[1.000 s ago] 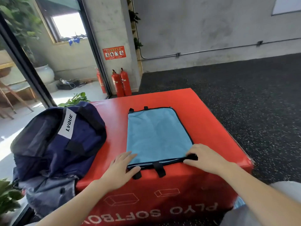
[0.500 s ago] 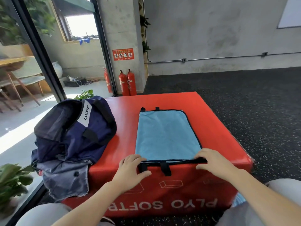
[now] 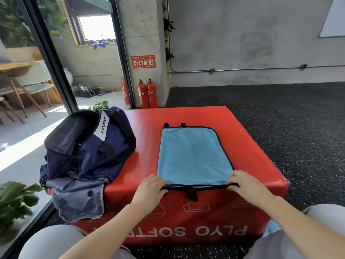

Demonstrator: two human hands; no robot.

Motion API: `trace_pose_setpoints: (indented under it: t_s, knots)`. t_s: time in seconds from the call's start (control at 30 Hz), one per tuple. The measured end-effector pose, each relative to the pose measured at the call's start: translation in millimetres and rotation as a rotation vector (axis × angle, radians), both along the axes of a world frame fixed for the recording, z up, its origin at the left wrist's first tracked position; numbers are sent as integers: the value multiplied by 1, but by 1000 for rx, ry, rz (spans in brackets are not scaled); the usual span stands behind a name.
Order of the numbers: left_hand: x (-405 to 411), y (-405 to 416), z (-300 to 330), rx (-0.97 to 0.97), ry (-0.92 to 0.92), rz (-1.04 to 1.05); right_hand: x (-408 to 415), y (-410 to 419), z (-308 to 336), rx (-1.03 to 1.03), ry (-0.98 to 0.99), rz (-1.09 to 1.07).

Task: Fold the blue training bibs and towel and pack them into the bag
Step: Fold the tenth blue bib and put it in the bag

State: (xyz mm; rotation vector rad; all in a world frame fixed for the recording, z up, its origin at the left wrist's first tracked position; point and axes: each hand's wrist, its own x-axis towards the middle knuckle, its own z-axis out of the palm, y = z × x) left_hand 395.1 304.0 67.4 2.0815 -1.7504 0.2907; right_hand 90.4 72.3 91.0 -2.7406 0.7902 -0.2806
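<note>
Head view: blue training bib (image 3: 194, 156) lies flat on the red soft plyo box (image 3: 242, 131), its long axis running away from the person, the black-trimmed near hem at the box's front edge. Left hand (image 3: 151, 189) grips the hem's left corner, thumb under the trim and fingers (image 3: 158, 181) curled over the cloth. Right hand (image 3: 244, 184) pinches the right corner, fingers bent on the black edging. A short black strap (image 3: 192, 193) hangs over the box front between the hands. Navy duffel bag (image 3: 87, 144), labelled LVQUE, slumps on the box's left side, well apart from the bib, its mouth gaping.
</note>
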Motion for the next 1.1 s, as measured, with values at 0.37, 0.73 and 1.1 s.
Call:
trace_pose_setpoints:
  t_s: [0.37,0.73,1.1]
  knots:
    - [-8,-1,59,-47,585,34,6,-2,32,306,-274,-119]
    - [36,-69,96,-141,691,144,70,-65,63,398,-468,-164]
    - [105,-165,55,-130,891,275,136,-144,40,421,-470,-231]
